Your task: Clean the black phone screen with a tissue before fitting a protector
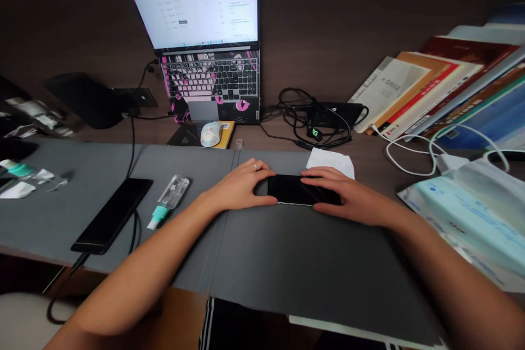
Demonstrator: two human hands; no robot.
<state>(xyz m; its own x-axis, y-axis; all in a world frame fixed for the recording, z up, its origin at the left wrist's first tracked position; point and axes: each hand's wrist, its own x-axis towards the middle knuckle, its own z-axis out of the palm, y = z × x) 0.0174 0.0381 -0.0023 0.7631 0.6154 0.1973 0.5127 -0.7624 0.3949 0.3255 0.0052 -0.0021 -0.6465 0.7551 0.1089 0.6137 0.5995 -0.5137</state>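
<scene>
A black smartphone lies sideways on the grey desk mat, its dark screen facing up. My left hand grips its left end, thumb at the near edge and fingers at the far edge; a ring shows on one finger. At the other end, my right hand holds the phone the same way, its fingers covering part of the screen. Beyond my right fingers lies a white sheet of paper or tissue. A clear spray bottle with a teal collar rests left of my left hand.
An open laptop stands at the back, with a mouse before it. Another dark phone with a cable lies at left. Black cables tangle behind the paper. Leaning books and a tissue pack occupy the right.
</scene>
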